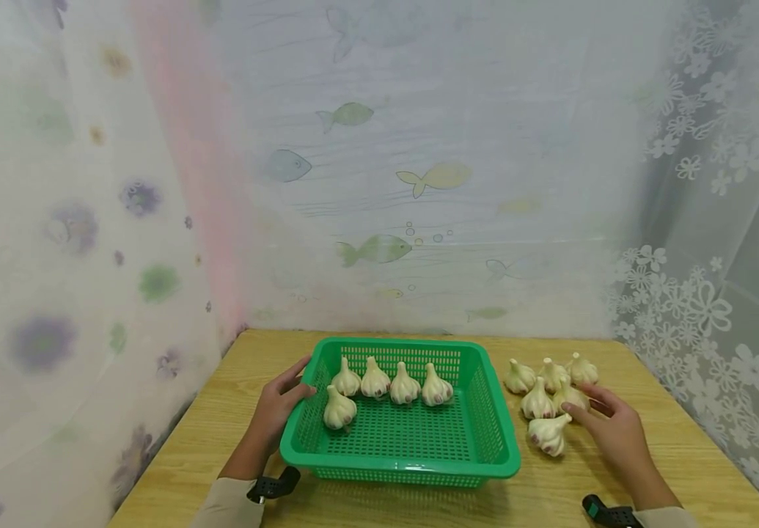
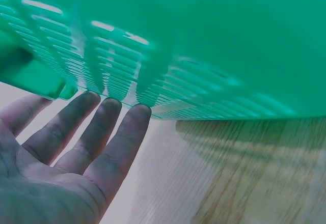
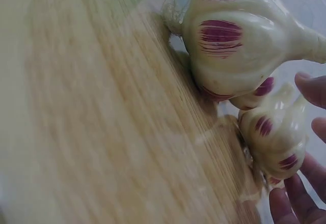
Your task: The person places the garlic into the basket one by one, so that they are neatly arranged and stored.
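Several garlic bulbs [image 1: 404,386] stand in a green plastic basket [image 1: 397,464], four-sided with slotted walls. At the basket's left side is my left hand [image 1: 276,407], thumb over the rim. The left wrist view shows its fairly straight fingers [image 2: 109,155] touching the slotted outer wall. My right hand [image 1: 613,425] is among a cluster of garlic bulbs right of the basket. Its thumb and fingers pinch one bulb [image 1: 567,396], partly hidden by them. Closer in the right wrist view are a large purple-streaked bulb [image 3: 239,40] and the fingers [image 3: 300,198] round a smaller-looking bulb [image 3: 272,135].
Basket and bulbs stand on a light wood-grain table [image 1: 184,447]. One bulb [image 1: 548,434] lies tilted near the basket's right wall; others [image 1: 554,374] sit behind it. Printed sheets with fish and flowers [image 1: 432,220] hang behind the table and along both sides.
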Available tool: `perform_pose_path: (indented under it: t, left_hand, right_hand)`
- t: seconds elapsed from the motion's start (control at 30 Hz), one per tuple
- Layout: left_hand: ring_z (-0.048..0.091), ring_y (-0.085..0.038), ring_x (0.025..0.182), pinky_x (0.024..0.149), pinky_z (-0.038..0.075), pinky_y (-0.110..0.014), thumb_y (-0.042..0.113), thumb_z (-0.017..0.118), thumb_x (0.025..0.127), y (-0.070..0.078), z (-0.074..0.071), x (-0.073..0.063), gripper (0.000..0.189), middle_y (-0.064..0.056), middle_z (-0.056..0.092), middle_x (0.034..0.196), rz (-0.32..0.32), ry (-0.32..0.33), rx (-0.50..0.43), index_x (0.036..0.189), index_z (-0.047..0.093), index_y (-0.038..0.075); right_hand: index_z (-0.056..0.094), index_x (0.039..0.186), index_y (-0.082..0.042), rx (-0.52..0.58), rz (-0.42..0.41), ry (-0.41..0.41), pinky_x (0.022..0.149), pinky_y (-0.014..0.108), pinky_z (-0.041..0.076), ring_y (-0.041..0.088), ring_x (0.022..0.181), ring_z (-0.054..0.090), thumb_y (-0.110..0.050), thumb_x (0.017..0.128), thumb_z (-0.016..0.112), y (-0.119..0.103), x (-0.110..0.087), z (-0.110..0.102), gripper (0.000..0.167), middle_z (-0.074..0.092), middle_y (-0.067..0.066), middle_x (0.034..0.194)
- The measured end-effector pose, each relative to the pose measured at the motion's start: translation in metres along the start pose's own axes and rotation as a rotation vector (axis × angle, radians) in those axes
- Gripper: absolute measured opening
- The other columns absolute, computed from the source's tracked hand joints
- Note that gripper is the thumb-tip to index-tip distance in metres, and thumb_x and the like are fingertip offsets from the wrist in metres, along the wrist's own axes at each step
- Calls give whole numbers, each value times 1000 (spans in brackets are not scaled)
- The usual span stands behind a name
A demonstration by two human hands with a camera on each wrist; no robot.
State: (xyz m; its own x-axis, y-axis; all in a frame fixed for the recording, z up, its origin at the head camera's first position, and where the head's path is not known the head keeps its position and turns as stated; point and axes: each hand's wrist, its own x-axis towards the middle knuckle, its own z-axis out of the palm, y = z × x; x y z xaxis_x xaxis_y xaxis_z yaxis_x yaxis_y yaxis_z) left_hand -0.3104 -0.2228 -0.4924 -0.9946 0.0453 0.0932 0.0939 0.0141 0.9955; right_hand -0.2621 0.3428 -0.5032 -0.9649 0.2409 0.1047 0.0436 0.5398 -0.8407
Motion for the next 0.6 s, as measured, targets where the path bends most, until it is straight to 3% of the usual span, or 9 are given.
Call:
perform_pose_path:
  t: [0.27,0.6]
  left_hand:
    - [67,-34,118,87,61,-45,11,65,98,1,0,0,62,-22,59,145,1,2,11,155,49,29]
    - [67,-33,119,86,61,-42,12,66,97,0,0,0,63,-21,61,143,-6,17,43,156,48,28]
  right_hand:
    - [50,151,-3,0,-32,22,76,8,48,40,135,47,-46,94,74,4,-2,5,75,40,23,160]
    - [49,151,-2,35,-33,7,78,8,49,44,137,47,-38,95,75,6,-1,5,71,37,25,161]
